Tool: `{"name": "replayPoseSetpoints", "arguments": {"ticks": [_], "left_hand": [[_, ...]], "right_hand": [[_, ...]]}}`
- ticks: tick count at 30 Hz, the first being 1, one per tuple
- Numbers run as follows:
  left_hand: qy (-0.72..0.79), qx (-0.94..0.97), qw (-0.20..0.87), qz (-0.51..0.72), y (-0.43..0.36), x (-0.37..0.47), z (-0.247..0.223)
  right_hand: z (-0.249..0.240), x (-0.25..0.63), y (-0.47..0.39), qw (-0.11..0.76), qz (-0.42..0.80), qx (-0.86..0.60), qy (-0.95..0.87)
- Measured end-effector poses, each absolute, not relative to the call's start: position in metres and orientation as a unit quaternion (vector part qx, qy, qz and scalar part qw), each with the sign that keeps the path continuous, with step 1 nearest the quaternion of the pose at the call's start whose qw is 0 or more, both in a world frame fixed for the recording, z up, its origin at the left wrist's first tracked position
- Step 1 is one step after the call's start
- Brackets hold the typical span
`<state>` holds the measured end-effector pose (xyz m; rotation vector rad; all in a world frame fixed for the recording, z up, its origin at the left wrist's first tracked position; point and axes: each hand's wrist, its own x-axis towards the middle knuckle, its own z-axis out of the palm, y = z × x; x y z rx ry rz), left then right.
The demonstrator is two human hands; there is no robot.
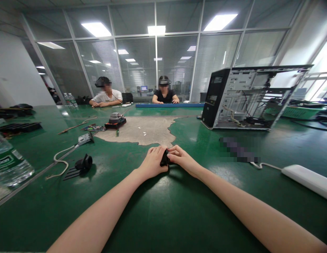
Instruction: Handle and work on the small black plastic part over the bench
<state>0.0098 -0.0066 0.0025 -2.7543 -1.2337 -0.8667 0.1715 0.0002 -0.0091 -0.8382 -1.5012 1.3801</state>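
Note:
Both my hands meet over the green table, around a small black part (164, 159) whose kind I cannot make out. My left hand (153, 161) wraps round its left side, fingers curled over the top. From the right, my right hand (181, 158) pinches it between thumb and fingers. Much of the part is hidden behind the fingers. To the left lies a black plastic piece (83, 164) with a round end and several flat prongs. Beyond it rests a metal bracket (85, 138) beside a pale cable (63, 161).
An opened computer case (239, 100) stands at the right. Near it lie a white power strip (308, 179) and a green basket (302, 111). A water bottle (12, 163) is at the left edge. Farther back sits a heatsink-like part (115, 120). Two people sit across the table.

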Motion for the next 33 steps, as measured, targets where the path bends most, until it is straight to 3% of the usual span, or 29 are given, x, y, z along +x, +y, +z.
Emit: {"name": "replayPoseSetpoints", "arguments": {"ticks": [33], "left_hand": [[-0.407, -0.873, 0.004, -0.268, -0.008, 0.01, 0.004]], "right_hand": [[-0.003, 0.175, -0.005, 0.445, 0.554, -0.328, -0.623]]}}
